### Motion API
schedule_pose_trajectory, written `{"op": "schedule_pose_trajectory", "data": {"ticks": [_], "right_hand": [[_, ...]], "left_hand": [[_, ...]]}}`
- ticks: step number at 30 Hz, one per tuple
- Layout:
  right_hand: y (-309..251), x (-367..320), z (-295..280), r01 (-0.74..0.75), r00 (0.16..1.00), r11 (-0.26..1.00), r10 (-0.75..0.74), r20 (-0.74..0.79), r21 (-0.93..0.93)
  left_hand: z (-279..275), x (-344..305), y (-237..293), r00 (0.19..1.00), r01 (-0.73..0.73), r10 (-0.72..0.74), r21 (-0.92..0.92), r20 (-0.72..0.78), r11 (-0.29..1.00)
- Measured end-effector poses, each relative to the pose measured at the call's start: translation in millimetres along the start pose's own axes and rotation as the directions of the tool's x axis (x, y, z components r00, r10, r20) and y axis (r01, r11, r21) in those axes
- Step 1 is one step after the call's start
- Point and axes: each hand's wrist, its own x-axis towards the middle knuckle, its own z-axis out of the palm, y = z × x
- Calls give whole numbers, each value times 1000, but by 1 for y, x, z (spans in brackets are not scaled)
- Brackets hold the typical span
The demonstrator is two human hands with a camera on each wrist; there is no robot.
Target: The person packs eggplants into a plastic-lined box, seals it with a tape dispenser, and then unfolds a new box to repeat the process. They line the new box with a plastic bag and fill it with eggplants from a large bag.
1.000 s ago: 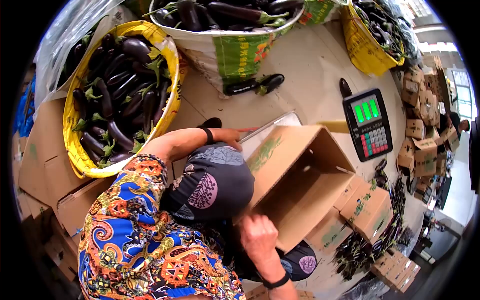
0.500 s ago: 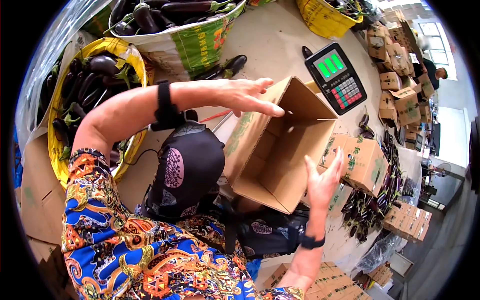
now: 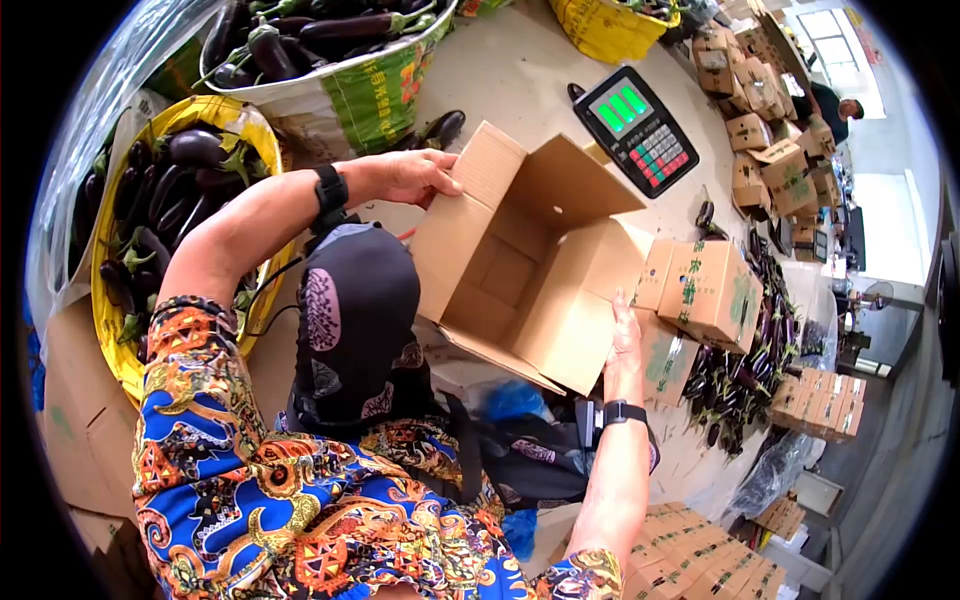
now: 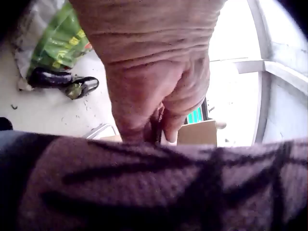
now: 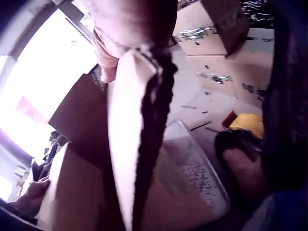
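An open, empty cardboard box (image 3: pixel 520 290) stands tilted in front of my knees, its opening facing up. My left hand (image 3: pixel 415 178) grips the top of its left flap, fingers curled over the edge. My right hand (image 3: pixel 625 335) holds the box's right wall near the lower corner. In the right wrist view that right hand (image 5: pixel 120 29) pinches the cardboard edge (image 5: pixel 139 134). The left wrist view shows the back of my left hand (image 4: pixel 154 91), fingers curled down onto cardboard (image 4: pixel 197 132).
A yellow basket (image 3: pixel 100 310) full of eggplants is at the left, a white-green sack (image 3: pixel 370 95) of them behind it, and a loose eggplant (image 3: pixel 435 130) on the floor. A scale display (image 3: pixel 637 130) lies beyond the box. Sealed cartons (image 3: pixel 705 290) and piled eggplants (image 3: pixel 740 380) crowd the right.
The box has swung round so its opening faces up. My left hand moved from the far flap to grip the left flap. My right hand, free in the air before, now holds the right wall.
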Motion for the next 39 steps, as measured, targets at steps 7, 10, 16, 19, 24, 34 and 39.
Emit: {"op": "schedule_pose_trajectory", "data": {"ticks": [7,10,16,19,24,34,39], "right_hand": [[110,80,-8,107,991,990,-113,70,93],[45,54,41,-323,895,940,341,289,-109],[58,23,59,-7,996,624,-68,-64,-782],[9,-13,53,-93,992,410,-35,-118,-907],[-69,-167,-9,459,859,687,-505,84,-563],[270,-379,-210,-632,773,488,454,-444,-602],[349,-403,-159,-646,655,763,528,-540,-38]], "left_hand": [[-2,9,-11,961,269,-238,274,-140,923],[1,19,-27,943,326,-309,154,-124,933],[8,10,-29,919,367,-319,205,-232,907],[14,4,-26,879,436,-330,303,-343,847],[38,-26,-20,885,354,-258,200,-388,913],[-49,-56,12,896,302,42,676,-442,672],[-26,-59,29,907,325,-18,673,-420,665]]}}
